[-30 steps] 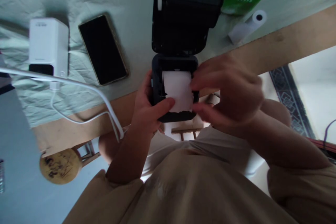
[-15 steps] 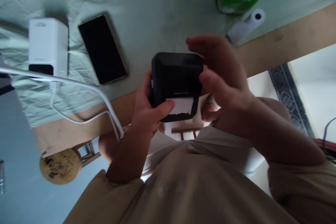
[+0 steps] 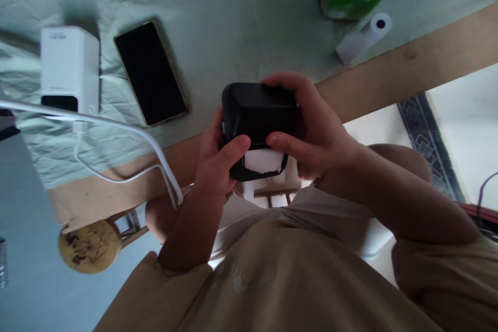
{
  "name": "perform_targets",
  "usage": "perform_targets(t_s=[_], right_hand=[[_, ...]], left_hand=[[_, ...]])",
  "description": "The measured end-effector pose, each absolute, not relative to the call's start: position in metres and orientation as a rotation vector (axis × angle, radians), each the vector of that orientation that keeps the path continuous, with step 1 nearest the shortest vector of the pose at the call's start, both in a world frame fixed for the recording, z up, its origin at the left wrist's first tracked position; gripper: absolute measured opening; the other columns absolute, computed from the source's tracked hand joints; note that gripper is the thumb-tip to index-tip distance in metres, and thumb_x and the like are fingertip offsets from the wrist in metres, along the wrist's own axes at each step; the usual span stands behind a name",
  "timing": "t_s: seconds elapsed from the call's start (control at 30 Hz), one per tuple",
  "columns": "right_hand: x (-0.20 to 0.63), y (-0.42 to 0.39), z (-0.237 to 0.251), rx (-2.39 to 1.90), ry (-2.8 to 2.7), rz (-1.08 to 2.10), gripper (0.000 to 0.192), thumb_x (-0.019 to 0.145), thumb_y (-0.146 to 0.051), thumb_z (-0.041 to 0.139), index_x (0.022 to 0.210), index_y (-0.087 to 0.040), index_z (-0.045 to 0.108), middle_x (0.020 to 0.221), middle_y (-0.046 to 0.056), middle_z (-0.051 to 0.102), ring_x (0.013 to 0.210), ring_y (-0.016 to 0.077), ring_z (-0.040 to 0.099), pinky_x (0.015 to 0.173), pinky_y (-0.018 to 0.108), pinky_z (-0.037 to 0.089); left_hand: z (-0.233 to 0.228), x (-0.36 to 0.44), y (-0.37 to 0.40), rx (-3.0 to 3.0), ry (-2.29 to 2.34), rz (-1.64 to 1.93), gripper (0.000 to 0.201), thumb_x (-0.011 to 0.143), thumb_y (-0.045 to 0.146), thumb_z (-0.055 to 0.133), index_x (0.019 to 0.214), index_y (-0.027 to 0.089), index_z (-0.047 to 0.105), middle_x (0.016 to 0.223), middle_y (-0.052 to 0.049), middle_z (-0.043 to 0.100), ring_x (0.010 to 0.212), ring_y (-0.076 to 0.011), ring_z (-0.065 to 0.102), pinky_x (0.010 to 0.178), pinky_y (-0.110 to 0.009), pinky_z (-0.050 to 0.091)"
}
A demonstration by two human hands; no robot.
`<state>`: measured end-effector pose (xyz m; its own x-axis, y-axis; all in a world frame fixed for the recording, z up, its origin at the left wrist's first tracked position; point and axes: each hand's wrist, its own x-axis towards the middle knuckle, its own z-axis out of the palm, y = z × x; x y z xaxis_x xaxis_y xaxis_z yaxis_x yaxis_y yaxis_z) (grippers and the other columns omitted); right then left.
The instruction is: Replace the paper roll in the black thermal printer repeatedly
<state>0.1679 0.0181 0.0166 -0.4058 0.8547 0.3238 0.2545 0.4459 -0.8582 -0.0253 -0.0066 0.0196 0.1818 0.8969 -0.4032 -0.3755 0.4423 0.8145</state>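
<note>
- Head view, position: the black device (image 3: pixel 259 114) is held in 2 hands at the middle of the near edge of the table (image 3: pixel 241 26). The lid lies down; latching cannot be confirmed. White paper (image 3: pixel 264 160) shows at the device's near end.
- Head view, left grip: the left hand (image 3: pixel 218 166) grasps the left side, thumb on top near the paper.
- Head view, right grip: the right hand (image 3: pixel 317 132) grasps the right side, thumb on the lid, fingers at the far right corner.
- Handling (judgement): the casing appears stiff, fairly light and somewhat slippery; the paper, thin and easily torn. Hold by the 2 side walls, clear of the paper.
- Surroundings: a paper roll (image 3: pixel 361 39) lies along the table's near edge, right of the device.
</note>
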Motion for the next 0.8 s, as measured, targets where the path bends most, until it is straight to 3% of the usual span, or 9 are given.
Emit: perform_targets(t_s=[0.07,0.27,0.37,0.47,0.57,0.67,0.73,0.8], right_hand=[[0.168,0.018,0.016,-0.945,-1.870,0.987,0.063,0.097,-0.055,0.064,0.146,-0.021,0.043,0.150,0.013,0.057,0.143,0.0278,0.057,0.125,0.050,0.051],[0.178,0.019,0.029,-1.011,-2.019,0.766,0.056,0.099,-0.052,0.062,0.144,-0.023,0.050,0.149,0.014,0.055,0.143,0.0294,0.056,0.125,0.053,0.050],[0.184,0.020,0.036,-1.020,-2.078,0.658,0.054,0.097,-0.054,0.063,0.142,-0.026,0.054,0.146,0.014,0.057,0.142,0.0318,0.056,0.125,0.056,0.049],[0.187,0.020,0.039,-0.961,-2.143,0.644,0.065,0.092,-0.058,0.069,0.148,-0.030,0.050,0.145,0.011,0.059,0.139,0.0323,0.058,0.122,0.055,0.052],[0.188,0.020,0.041,-0.967,-2.170,0.528,0.069,0.090,-0.057,0.075,0.147,-0.026,0.052,0.141,0.013,0.059,0.136,0.0311,0.059,0.118,0.052,0.055],[0.187,0.020,0.041,-0.983,-2.101,0.338,0.061,0.086,-0.055,0.080,0.133,-0.021,0.061,0.115,0.009,0.063,0.108,0.0231,0.065,0.096,0.042,0.062],[0.184,0.019,0.041,-0.963,-1.939,0.307,0.042,0.090,-0.047,0.079,0.121,-0.024,0.064,0.089,0.001,0.060,0.078,0.0130,0.060,0.071,0.031,0.056],[0.180,0.018,0.041,-0.982,-1.746,0.298,0.021,0.093,-0.035,0.075,0.107,-0.025,0.064,0.078,-0.004,0.058,0.066,0.0078,0.052,0.060,0.025,0.047]], left_hand=[[0.015,-0.023,-0.007,0.610,1.000,1.101,0.038,0.075,0.045,0.088,0.111,0.036,0.078,0.098,0.002,0.078,0.087,-0.0187,0.073,0.064,-0.027,0.060],[0.008,-0.016,-0.006,0.439,1.050,1.219,0.024,0.097,0.044,0.068,0.105,0.027,0.082,0.101,0.001,0.082,0.095,-0.0156,0.075,0.082,-0.024,0.064],[0.008,-0.015,-0.005,0.383,1.077,1.249,0.020,0.096,0.043,0.069,0.096,0.027,0.082,0.098,0.003,0.082,0.098,-0.0157,0.076,0.083,-0.025,0.065],[0.007,-0.016,-0.004,0.436,1.075,1.338,0.017,0.095,0.042,0.074,0.091,0.027,0.082,0.093,0.007,0.081,0.107,-0.0138,0.075,0.090,-0.023,0.062],[0.007,-0.017,-0.002,0.399,1.035,1.348,0.014,0.095,0.038,0.075,0.090,0.026,0.081,0.090,0.007,0.080,0.103,-0.0110,0.074,0.093,-0.020,0.060],[0.010,-0.017,0.000,0.353,0.988,1.326,0.016,0.093,0.039,0.075,0.094,0.025,0.082,0.097,0.006,0.082,0.100,-0.0106,0.075,0.094,-0.021,0.061],[0.012,-0.018,0.000,0.366,0.949,1.298,0.020,0.086,0.042,0.081,0.095,0.024,0.083,0.098,0.005,0.082,0.096,-0.0129,0.076,0.089,-0.024,0.064],[0.014,-0.019,-0.002,0.413,0.924,1.240,0.030,0.075,0.042,0.090,0.099,0.026,0.081,0.096,0.003,0.082,0.088,-0.0158,0.076,0.077,-0.026,0.064]])
